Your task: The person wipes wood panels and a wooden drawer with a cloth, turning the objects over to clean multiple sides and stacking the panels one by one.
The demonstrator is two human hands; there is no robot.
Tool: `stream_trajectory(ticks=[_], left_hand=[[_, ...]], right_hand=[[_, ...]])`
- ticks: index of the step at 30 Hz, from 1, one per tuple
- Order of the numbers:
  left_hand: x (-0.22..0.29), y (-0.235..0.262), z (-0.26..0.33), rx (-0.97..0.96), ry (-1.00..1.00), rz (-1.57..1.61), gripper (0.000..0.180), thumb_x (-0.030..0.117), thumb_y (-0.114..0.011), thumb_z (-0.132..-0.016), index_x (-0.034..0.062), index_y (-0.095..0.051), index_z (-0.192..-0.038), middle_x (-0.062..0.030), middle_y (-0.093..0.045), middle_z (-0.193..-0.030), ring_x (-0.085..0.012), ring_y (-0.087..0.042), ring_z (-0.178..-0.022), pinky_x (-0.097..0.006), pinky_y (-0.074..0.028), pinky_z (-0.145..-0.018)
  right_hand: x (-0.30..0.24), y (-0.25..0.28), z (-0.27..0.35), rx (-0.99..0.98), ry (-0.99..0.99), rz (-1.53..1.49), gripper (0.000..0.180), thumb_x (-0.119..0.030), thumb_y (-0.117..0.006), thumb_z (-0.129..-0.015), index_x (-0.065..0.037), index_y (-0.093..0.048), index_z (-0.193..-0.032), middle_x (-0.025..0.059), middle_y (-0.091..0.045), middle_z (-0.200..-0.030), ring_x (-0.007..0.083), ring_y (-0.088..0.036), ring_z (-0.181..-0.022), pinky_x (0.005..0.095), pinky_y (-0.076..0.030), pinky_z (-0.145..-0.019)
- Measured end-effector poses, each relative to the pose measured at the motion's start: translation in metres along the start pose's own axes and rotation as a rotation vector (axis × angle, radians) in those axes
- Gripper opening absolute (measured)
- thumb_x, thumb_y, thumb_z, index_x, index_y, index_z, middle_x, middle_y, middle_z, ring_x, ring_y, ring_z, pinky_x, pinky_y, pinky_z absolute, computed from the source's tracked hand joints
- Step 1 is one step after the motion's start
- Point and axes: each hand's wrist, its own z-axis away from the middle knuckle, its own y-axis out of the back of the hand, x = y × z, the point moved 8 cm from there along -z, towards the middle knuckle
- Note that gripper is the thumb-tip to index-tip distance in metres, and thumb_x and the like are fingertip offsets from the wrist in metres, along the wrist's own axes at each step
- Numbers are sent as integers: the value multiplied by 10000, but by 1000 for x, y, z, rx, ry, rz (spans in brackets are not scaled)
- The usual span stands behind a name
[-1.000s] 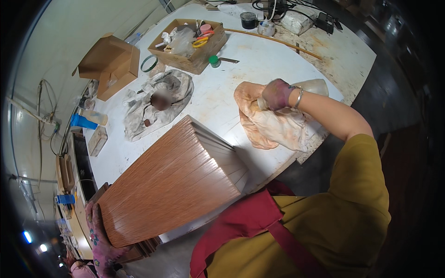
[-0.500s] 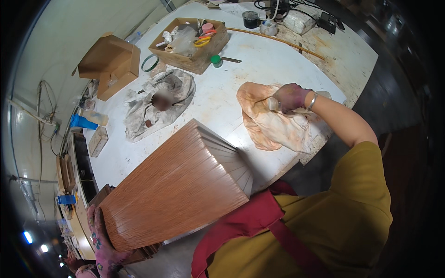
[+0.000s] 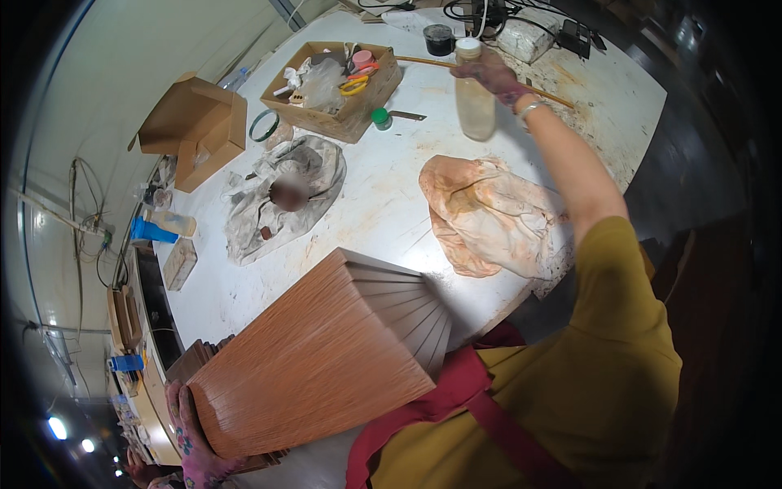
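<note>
Starting nearest the body: the left hand grips the low corner of a fanned stack of reddish-brown wood-grain boards, fingers curled around its edge. The stack leans against the white stained desk and looks stiff and fairly heavy, with smooth faces that could slide over one another, so I'd say pinching it at the edges, close to a corner, is the sensible hold.

A bit farther out, an orange-stained crumpled rag lies loose on the desk: soft, light, nothing holding it.

Farther still, the right hand holds a tall clear plastic bottle with a pale cap up above the desk, fingers wrapped around its upper part from behind. Looks light and maybe a bit slick. Beyond it sits an open cardboard box of odds and ends.
</note>
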Motion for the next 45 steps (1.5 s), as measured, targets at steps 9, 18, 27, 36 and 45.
stream_trajectory(ticks=[9,18,27,36,45], left_hand=[[-7,-4,-7,-29,-5,45,1350,328,-862,-454,48,-73,-1513,-221,-117,-1549,-407,-105,-1441,-494,-132,-1172],[7,3,-3,51,-90,14,1266,281,-830,-441,26,-167,-1488,-228,-218,-1511,-426,-173,-1412,-508,-169,-1154],[17,27,-5,61,-154,-44,1223,329,-864,-409,47,-298,-1455,-224,-364,-1404,-409,-318,-1342,-471,-279,-1111],[7,29,-3,154,-317,134,1055,416,-825,-558,81,-356,-1441,-198,-401,-1368,-383,-379,-1283,-440,-302,-1091],[-8,24,-2,258,-370,203,973,428,-806,-607,74,-393,-1413,-200,-427,-1347,-383,-390,-1269,-445,-296,-1092]], right_hand=[[42,-1,14,-151,-125,-25,830,-373,-785,-719,-27,-395,-1364,177,-545,-1292,280,-553,-1159,367,-428,-977],[17,-48,237,-422,-131,864,842,-413,-721,-782,30,-349,-1395,244,-438,-1384,364,-387,-1320,422,-315,-1096],[-22,-5,249,-59,-218,-449,570,-132,-687,-788,-14,-478,-1304,80,-571,-1179,167,-552,-1056,303,-463,-922],[-386,27,268,-114,252,-78,681,-17,-563,-810,-65,-338,-1451,118,-480,-1350,200,-487,-1222,298,-414,-1017],[-476,-221,340,-575,764,492,267,-211,-625,-848,-77,-615,-1078,142,-612,-986,299,-636,-903,365,-521,-743]])
